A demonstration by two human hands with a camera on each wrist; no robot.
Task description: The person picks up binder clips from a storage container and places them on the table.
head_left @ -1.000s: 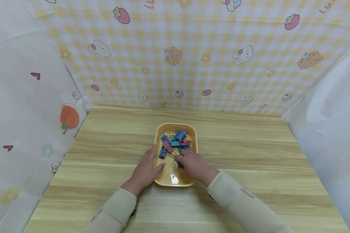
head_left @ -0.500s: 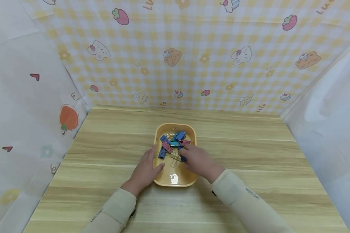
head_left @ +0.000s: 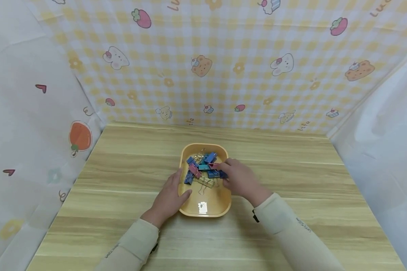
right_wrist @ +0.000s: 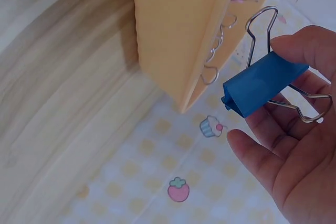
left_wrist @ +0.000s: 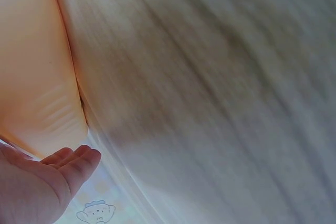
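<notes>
As fingers (right_wrist: 255, 154) moved rightward, their clip (right_wrist: 260, 86) (blue) followed.

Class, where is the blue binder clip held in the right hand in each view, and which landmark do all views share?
Head: just right of centre, below the middle, in the right hand.
Left wrist: not in it.
Right wrist: blue binder clip right of centre, near mid-height.
Shared landmark: orange tray.

My clip (right_wrist: 265, 85) is blue with silver handles; my plain yellow-orange tray (head_left: 188, 205) shows a pink clip (head_left: 195, 170), a teal clip (head_left: 204, 167) and a gold clip (head_left: 206, 182). My sleeves (head_left: 300, 235) are cream with dark lettering, the surface (head_left: 291, 162) pale yellow-brown wood grain. I see yellow-and-white check with pink strawberries on the back cloth (head_left: 224, 88), and red hearts on the white side cloth (head_left: 27, 124).
</notes>
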